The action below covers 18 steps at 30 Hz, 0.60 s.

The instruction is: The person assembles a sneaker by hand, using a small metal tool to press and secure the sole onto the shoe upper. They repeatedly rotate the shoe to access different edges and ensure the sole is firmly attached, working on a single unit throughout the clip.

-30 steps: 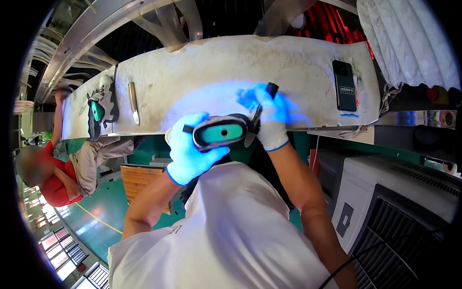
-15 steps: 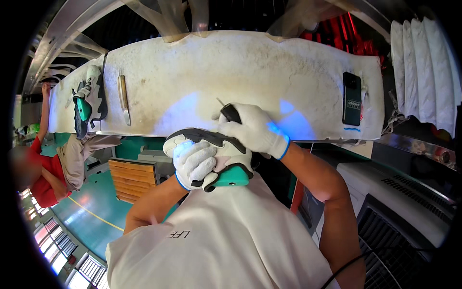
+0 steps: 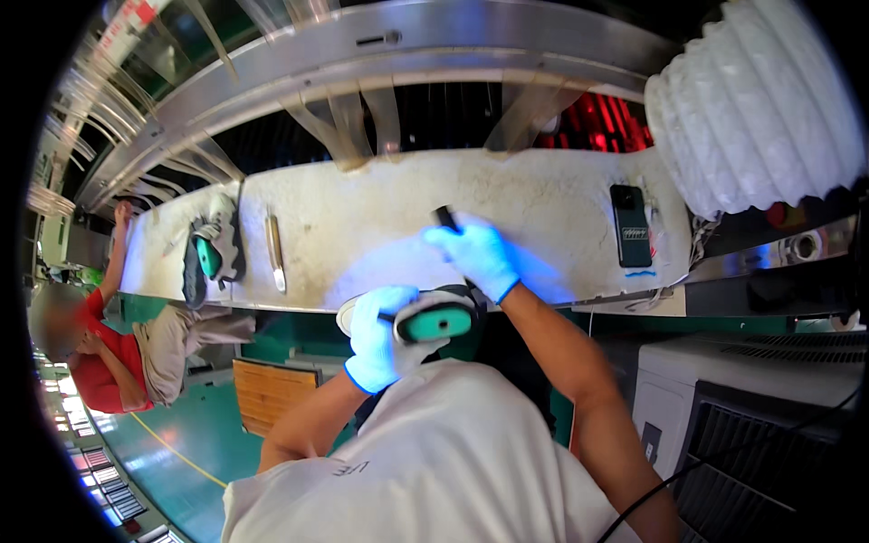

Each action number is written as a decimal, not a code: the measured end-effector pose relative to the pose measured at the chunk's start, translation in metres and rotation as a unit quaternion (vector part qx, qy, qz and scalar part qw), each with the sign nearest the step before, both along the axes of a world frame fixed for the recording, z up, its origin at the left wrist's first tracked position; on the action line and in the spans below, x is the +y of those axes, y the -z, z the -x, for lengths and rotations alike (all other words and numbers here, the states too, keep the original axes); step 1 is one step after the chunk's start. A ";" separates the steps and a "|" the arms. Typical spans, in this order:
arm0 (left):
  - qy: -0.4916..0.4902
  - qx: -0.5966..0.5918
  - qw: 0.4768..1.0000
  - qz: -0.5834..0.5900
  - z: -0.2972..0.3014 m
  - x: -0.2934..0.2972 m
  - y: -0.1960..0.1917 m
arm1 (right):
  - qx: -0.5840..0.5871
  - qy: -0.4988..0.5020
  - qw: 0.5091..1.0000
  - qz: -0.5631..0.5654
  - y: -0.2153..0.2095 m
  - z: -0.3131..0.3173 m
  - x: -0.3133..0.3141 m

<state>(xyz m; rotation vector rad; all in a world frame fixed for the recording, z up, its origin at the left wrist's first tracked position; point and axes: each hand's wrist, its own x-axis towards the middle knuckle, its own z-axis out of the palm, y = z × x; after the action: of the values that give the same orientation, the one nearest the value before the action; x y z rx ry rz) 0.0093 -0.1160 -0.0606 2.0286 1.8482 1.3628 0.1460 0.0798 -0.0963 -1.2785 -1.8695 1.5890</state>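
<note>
"At the near edge of the long, pale, stained worktable (image 3: 362, 217), just in front of the white shirt (image 3: 489, 425), what is being held?"

"A grey-and-white sneaker with a dark collar (image 3: 448, 298); a smooth teal block with a small dark hole (image 3: 433, 327) fills its opening, which faces up toward the camera; the block probably keeps the shoe in shape."

"And the hands?"

"The left hand in a white knit glove (image 3: 373, 339) is curled firmly about the sneaker's side; that grip seems meant to steady it close to the body, collar in plain view; the right hand in a matching glove (image 3: 478, 256) is bent partway closed round a short black cylindrical handle (image 3: 445, 218); only one end of it shows, so I cannot tell what is at the other; blue light falls on both gloves."

"What lies about them?"

"To the left, a wood-handled knife with a bare blade (image 3: 274, 253) lies with its tip toward the person, presumably to keep the handle away from the near edge; beyond it sits another grey-and-white sneaker (image 3: 226, 237); a dark rectangular phone (image 3: 631, 226) lies at the right end, well apart from the hands, perhaps to be out of their way."
</note>
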 end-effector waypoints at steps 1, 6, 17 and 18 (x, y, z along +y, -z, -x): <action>-0.015 0.018 0.994 0.103 0.010 0.001 0.011 | 0.095 0.083 0.991 0.037 0.012 -0.005 0.008; -0.080 -0.041 0.948 0.306 0.010 0.049 -0.070 | 0.220 0.244 0.941 0.085 0.014 -0.060 0.015; -0.095 0.226 0.955 0.168 -0.006 0.023 -0.044 | 0.166 0.128 0.977 -0.030 0.026 -0.096 -0.015; -0.083 0.216 0.954 0.191 -0.003 0.023 -0.045 | 0.154 0.110 0.982 -0.029 0.023 -0.098 -0.017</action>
<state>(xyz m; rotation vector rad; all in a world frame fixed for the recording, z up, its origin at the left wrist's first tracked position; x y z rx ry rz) 0.0126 -0.0927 -0.0160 2.1082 2.2783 0.5310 0.2437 0.0627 -0.1197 -1.0996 -1.5186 1.5061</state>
